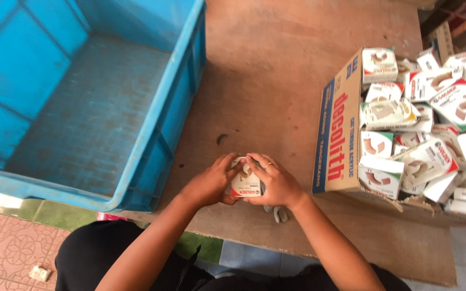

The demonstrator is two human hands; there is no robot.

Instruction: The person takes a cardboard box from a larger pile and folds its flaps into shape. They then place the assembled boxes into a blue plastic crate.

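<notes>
The person's dark-clothed lap (103, 253) sits nearest, forearms reaching over the brown board tabletop (276, 70). The big blue plastic crate (152, 134), ribbed and rectangular, holds nothing yet, so the work looks barely begun. The torn cardboard carton (338, 134) brims with small glossy packets (427, 108). Left hand (208, 186) and right hand (276, 183) both curl closed around one small white box (245, 180), held just above the table edge.
</notes>
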